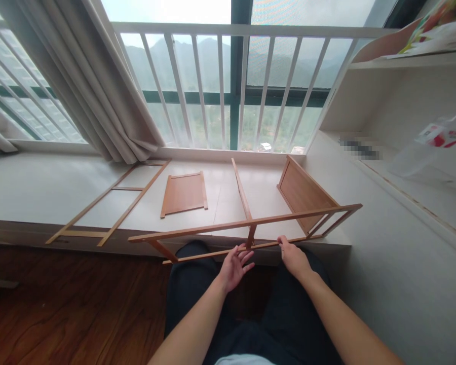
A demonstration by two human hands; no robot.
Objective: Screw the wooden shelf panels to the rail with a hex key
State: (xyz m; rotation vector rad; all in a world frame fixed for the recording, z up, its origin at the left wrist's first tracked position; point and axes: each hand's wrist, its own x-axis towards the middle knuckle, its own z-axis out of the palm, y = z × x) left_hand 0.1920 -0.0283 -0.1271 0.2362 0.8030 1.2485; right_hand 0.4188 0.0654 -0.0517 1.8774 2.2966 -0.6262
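A thin wooden frame (228, 225) of long slats stands upright at the front edge of the white window ledge (41, 187), with a cross slat running back toward the window. My left hand (235, 266) is under its lower slat near the middle joint, palm up, fingers spread and touching the wood. My right hand (292, 256) rests on the same lower slat a little to the right, fingers curled over it. A wooden panel (304, 195) joins the frame's right end and leans upright.
A ladder-like wooden frame (106, 205) lies flat on the ledge at left. A small wooden panel (184, 193) lies flat in the middle. White railing bars (220, 86) and a curtain (87, 86) stand behind. White shelves (403, 111) rise at right. Dark wood floor (61, 304) is below.
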